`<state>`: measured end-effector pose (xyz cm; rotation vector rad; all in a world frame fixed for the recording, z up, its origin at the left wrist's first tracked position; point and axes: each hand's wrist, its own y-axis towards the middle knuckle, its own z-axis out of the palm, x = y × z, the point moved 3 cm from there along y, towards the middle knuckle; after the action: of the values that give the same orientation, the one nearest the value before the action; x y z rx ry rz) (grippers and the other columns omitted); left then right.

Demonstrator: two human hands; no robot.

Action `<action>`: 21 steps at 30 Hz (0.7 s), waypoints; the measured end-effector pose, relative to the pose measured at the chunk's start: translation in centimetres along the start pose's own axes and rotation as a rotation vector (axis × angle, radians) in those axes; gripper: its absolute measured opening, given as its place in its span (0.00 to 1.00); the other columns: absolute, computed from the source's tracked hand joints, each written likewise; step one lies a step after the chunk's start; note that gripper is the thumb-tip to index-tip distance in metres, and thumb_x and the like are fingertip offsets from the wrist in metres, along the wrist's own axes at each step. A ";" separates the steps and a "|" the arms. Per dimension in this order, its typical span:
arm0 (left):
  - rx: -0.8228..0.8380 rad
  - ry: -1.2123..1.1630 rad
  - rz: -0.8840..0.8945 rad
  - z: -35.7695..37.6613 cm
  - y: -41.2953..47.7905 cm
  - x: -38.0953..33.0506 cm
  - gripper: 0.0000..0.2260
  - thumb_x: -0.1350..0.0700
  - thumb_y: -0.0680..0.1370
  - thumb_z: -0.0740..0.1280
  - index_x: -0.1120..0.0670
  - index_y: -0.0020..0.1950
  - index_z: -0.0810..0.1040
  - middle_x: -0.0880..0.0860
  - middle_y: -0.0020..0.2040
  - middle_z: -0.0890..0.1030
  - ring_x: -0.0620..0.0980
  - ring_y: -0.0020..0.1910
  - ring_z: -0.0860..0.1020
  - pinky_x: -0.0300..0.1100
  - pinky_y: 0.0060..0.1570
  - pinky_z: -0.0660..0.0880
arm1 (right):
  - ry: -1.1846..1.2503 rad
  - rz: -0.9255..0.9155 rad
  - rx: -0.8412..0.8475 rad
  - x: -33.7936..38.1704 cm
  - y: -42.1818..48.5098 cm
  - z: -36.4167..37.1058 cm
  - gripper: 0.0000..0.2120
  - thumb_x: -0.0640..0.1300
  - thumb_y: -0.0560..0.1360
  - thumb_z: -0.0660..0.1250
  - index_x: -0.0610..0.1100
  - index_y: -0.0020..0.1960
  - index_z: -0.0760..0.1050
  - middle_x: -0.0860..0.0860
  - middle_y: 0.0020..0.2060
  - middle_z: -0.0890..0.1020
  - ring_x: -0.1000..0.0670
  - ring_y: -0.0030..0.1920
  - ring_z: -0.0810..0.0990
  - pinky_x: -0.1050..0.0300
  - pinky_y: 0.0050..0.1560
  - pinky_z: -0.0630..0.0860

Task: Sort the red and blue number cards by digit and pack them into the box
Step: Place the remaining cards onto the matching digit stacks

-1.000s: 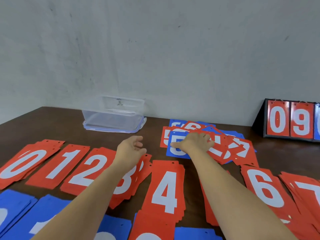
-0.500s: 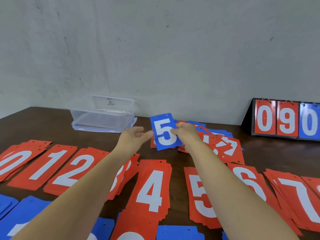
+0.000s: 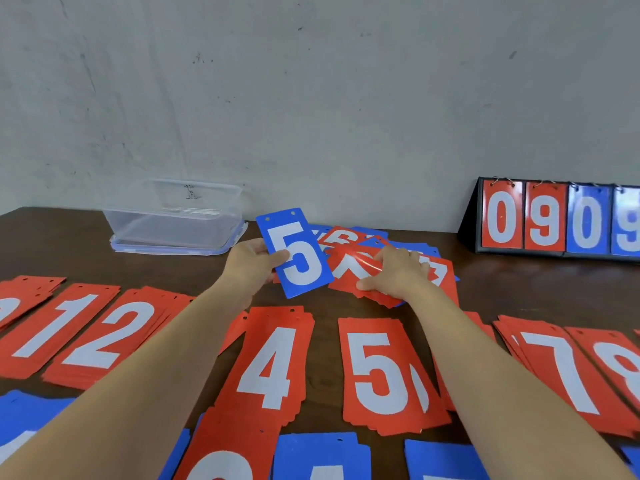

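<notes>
- Left hand grips the blue 5 card at its left edge, thumb laid across the face. The card is held clear of the bench, tilted, punched holes uppermost.
- The blue 5 card sits over the far middle of the bench, between the clear plastic box and the loose pile.
- Right hand rests on the loose pile, fingers curled over a red card, thumb at its near edge. The card bows upward under the grip. Glare washes out its digit; possibly a 7.
- The loose pile is red and blue cards mixed, overlapping at odd angles, just right of the blue 5 card.
- The clear plastic box stands far left by the wall, seated on a blue-rimmed lid, well apart from both hands.
- Red stacks run in a row across the near half: red 1 stack, red 2 stack, red 4 stack, red 5 stack, red 7 stack. The forearms cross over parts of the row.
- Blue stacks line the near edge, digits mostly cut off by the frame.
- A flip scoreboard stands far right, showing red 0 and 9, then blue 0 and 9.
</notes>
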<state>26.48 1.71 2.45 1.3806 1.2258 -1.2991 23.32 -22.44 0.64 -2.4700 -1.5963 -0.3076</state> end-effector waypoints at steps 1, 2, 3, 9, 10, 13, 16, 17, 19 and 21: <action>-0.002 0.002 0.000 0.1 -0.1 0.1 0.14 0.62 0.78 0.69 0.62 0.63 0.77 0.59 0.56 0.83 0.43 0.35 0.79 0.30 0.25 0.73 | 0.021 -0.009 -0.053 0.0 0.0 -0.2 0.30 0.59 0.71 0.71 0.49 0.68 0.69 0.47 0.67 0.71 0.42 0.70 0.63 0.43 0.68 0.60; -0.004 0.003 0.001 0.1 -0.2 0.1 0.14 0.62 0.78 0.69 0.62 0.63 0.77 0.59 0.56 0.83 0.43 0.35 0.79 0.30 0.26 0.73 | 0.023 -0.019 -0.112 0.0 0.0 -0.4 0.22 0.55 0.74 0.70 0.48 0.64 0.72 0.48 0.64 0.75 0.43 0.68 0.66 0.43 0.68 0.59; -0.007 0.007 0.001 0.1 -0.3 0.1 0.14 0.62 0.78 0.69 0.61 0.63 0.77 0.58 0.56 0.83 0.44 0.36 0.79 0.31 0.26 0.74 | 0.043 -0.029 -0.171 0.0 0.0 -0.6 0.15 0.51 0.76 0.68 0.48 0.60 0.75 0.48 0.60 0.78 0.44 0.66 0.69 0.44 0.68 0.59; 0.003 -0.004 0.024 1.7 -1.0 -0.5 0.11 0.59 0.77 0.70 0.58 0.60 0.78 0.56 0.56 0.83 0.52 0.50 0.83 0.39 0.40 0.78 | 0.866 0.127 -0.277 -2.6 -1.3 -2.6 0.09 0.46 0.75 0.69 0.44 0.38 0.79 0.51 0.40 0.80 0.46 0.47 0.79 0.49 0.57 0.74; 0.009 -0.007 0.025 2.3 -1.1 -0.6 0.10 0.59 0.77 0.70 0.56 0.58 0.79 0.55 0.55 0.84 0.52 0.51 0.83 0.39 0.39 0.77 | 0.978 0.164 -0.270 -3.2 -1.8 -3.2 0.07 0.46 0.76 0.69 0.44 0.41 0.78 0.51 0.43 0.80 0.47 0.48 0.79 0.53 0.54 0.74; 0.049 -0.017 0.014 4.9 -1.5 -0.9 0.08 0.58 0.77 0.71 0.53 0.55 0.79 0.53 0.53 0.84 0.50 0.50 0.84 0.37 0.36 0.76 | 1.090 0.275 -0.237 -5.5 -3.7 -5.2 0.14 0.45 0.78 0.67 0.38 0.60 0.77 0.47 0.56 0.78 0.46 0.57 0.77 0.53 0.58 0.73; 0.128 -0.026 -0.010 8.0 -2.5 -1.2 0.05 0.58 0.77 0.71 0.53 0.51 0.79 0.52 0.50 0.84 0.48 0.46 0.84 0.37 0.35 0.79 | 1.054 0.329 -0.225 -9.0 -5.5 -6.5 0.18 0.42 0.78 0.67 0.35 0.65 0.73 0.41 0.62 0.77 0.42 0.62 0.76 0.51 0.61 0.72; 0.164 -0.031 -0.018 9.0 -2.8 -1.1 0.06 0.58 0.76 0.71 0.55 0.53 0.79 0.53 0.51 0.85 0.49 0.47 0.84 0.39 0.39 0.80 | 1.033 0.361 -0.216 -10.4 -6.3 -6.9 0.19 0.42 0.77 0.67 0.36 0.65 0.72 0.41 0.63 0.77 0.42 0.62 0.76 0.51 0.61 0.72; 0.231 -0.019 -0.044 10.9 -3.6 -1.0 0.11 0.58 0.76 0.72 0.57 0.57 0.79 0.54 0.52 0.85 0.50 0.48 0.84 0.40 0.42 0.79 | 1.007 0.425 -0.212 -13.2 -8.0 -7.4 0.20 0.43 0.76 0.70 0.38 0.65 0.72 0.42 0.63 0.77 0.43 0.62 0.76 0.50 0.61 0.73; 0.293 0.009 -0.082 12.6 -4.4 -0.8 0.11 0.58 0.75 0.73 0.60 0.55 0.79 0.55 0.51 0.85 0.51 0.49 0.84 0.39 0.39 0.77 | 0.978 0.500 -0.238 -15.9 -9.8 -7.8 0.21 0.43 0.74 0.71 0.38 0.64 0.74 0.43 0.61 0.79 0.44 0.60 0.77 0.51 0.58 0.73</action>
<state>20.20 -10.05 2.22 1.5546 1.1413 -1.5798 7.40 -34.47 4.21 -2.1525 -0.5514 -1.3885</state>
